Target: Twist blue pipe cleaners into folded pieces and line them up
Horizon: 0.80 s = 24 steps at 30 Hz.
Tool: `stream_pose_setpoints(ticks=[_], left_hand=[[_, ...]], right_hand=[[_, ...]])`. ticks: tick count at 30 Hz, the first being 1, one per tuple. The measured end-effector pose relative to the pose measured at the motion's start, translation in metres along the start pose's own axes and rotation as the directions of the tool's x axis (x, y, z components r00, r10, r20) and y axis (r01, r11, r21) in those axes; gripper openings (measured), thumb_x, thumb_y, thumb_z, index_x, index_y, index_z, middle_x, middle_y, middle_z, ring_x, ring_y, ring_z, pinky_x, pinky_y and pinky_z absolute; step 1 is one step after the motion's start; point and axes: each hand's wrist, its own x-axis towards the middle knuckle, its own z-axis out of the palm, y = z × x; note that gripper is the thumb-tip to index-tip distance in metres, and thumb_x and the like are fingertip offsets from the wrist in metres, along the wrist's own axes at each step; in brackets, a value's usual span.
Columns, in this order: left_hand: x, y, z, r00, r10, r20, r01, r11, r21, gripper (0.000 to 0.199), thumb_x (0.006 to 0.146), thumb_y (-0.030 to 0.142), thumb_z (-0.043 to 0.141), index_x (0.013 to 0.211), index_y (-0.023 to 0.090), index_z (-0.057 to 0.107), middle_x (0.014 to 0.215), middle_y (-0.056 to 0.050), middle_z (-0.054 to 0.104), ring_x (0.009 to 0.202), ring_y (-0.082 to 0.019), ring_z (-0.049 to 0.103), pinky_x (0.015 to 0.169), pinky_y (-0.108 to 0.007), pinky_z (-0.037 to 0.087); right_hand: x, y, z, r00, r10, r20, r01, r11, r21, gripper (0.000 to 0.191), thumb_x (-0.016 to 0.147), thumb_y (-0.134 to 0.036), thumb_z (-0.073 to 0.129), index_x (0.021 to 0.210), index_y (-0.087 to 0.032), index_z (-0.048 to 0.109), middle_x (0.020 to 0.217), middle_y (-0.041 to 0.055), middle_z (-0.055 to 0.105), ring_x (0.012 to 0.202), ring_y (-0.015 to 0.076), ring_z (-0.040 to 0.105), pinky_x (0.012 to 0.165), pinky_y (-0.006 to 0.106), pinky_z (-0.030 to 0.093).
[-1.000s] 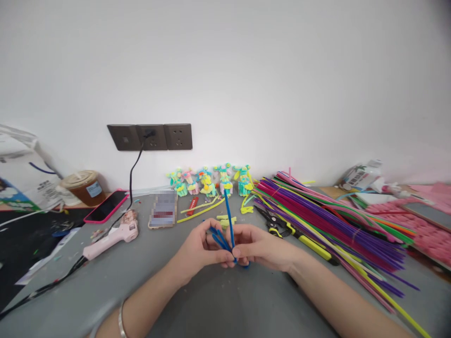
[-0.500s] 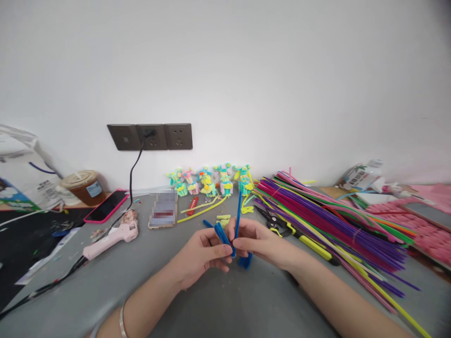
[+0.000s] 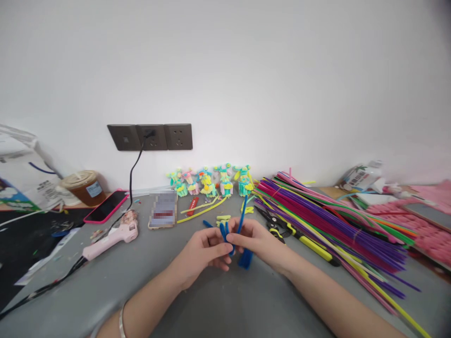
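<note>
Between both hands, low over the grey table, is a blue pipe cleaner (image 3: pixel 223 229) bent into several side-by-side folds. My left hand (image 3: pixel 207 251) pinches the folds from the left with thumb and fingers. On the other side my right hand (image 3: pixel 252 237) is closed on the same pipe cleaner, its thumb against the folds. One straight blue length (image 3: pixel 243 211) sticks up from the right fingers. Below the right hand shows a folded blue bunch (image 3: pixel 245 259); whether it joins the held piece I cannot tell. Small yellow folded pieces (image 3: pixel 223 218) lie just behind the hands.
Several colourful pipe-cleaner figures (image 3: pixel 225 180) stand along the wall. Bundled pipe cleaners (image 3: pixel 327 220) and yellow-black pliers (image 3: pixel 306 241) lie right. A pink glue gun (image 3: pixel 111 239), two phones (image 3: pixel 106 206) and a drink cup (image 3: pixel 84 188) are left.
The blue folds have turned more upright and shifted slightly right, closer to my right fingers. The straight blue length now leans further right, and my right thumb has moved left onto the folds.
</note>
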Motion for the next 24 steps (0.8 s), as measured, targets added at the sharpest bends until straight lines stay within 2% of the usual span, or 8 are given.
stream_pose_setpoints(ticks=[6, 10, 15, 20, 24], left_hand=[[0.0011, 0.0018, -0.0023, 0.998, 0.055, -0.041, -0.055, 0.998, -0.001, 0.03, 0.07, 0.041, 0.078, 0.079, 0.014, 0.07, 0.076, -0.003, 0.063, 0.067, -0.012, 0.058, 0.056, -0.022, 0.053], [0.0003, 0.0026, -0.0027, 0.997, 0.044, -0.056, -0.044, 0.999, 0.003, 0.028, 0.069, 0.039, 0.079, 0.073, 0.014, 0.067, 0.069, -0.001, 0.061, 0.064, -0.012, 0.057, 0.053, -0.021, 0.051], [-0.0014, 0.0041, 0.0001, 0.998, 0.038, -0.045, -0.038, 0.999, 0.004, 0.029, 0.069, 0.04, 0.079, 0.072, 0.014, 0.066, 0.074, -0.003, 0.064, 0.064, -0.011, 0.057, 0.052, -0.02, 0.049], [0.0007, 0.0016, -0.0013, 0.998, 0.044, -0.036, -0.043, 0.999, 0.021, 0.03, 0.067, 0.039, 0.081, 0.064, 0.013, 0.065, 0.06, -0.001, 0.061, 0.057, -0.01, 0.054, 0.049, -0.018, 0.046], [0.0022, -0.0013, -0.0032, 0.998, 0.057, -0.028, -0.056, 0.998, 0.036, 0.032, 0.066, 0.04, 0.081, 0.063, 0.012, 0.064, 0.059, -0.001, 0.06, 0.055, -0.009, 0.052, 0.048, -0.018, 0.044]], right_hand=[[0.0009, 0.0009, -0.003, 0.998, -0.059, -0.026, 0.06, 0.997, 0.051, 0.037, 0.07, -0.046, 0.078, 0.078, -0.017, 0.058, 0.067, -0.0042, 0.056, 0.053, 0.0065, 0.046, 0.052, 0.019, 0.037], [0.0008, 0.0017, -0.0024, 0.998, -0.059, -0.031, 0.061, 0.996, 0.071, 0.035, 0.069, -0.044, 0.08, 0.08, -0.017, 0.06, 0.069, -0.0039, 0.058, 0.053, 0.006, 0.048, 0.052, 0.019, 0.038], [0.0005, 0.0013, -0.0017, 0.998, -0.042, -0.054, 0.047, 0.995, 0.083, 0.034, 0.065, -0.038, 0.084, 0.077, -0.017, 0.059, 0.065, -0.0044, 0.06, 0.053, 0.0068, 0.052, 0.054, 0.019, 0.041], [-0.0015, 0.0002, 0.0005, 0.999, -0.015, -0.049, 0.02, 0.995, 0.094, 0.034, 0.065, -0.038, 0.083, 0.075, -0.017, 0.06, 0.064, -0.0056, 0.057, 0.052, 0.0058, 0.051, 0.052, 0.019, 0.04], [-0.0014, 0.0016, 0.0023, 1.0, -0.002, -0.026, 0.005, 0.996, 0.086, 0.032, 0.068, -0.04, 0.082, 0.078, -0.017, 0.062, 0.065, -0.0047, 0.058, 0.056, 0.0067, 0.053, 0.051, 0.018, 0.04]])
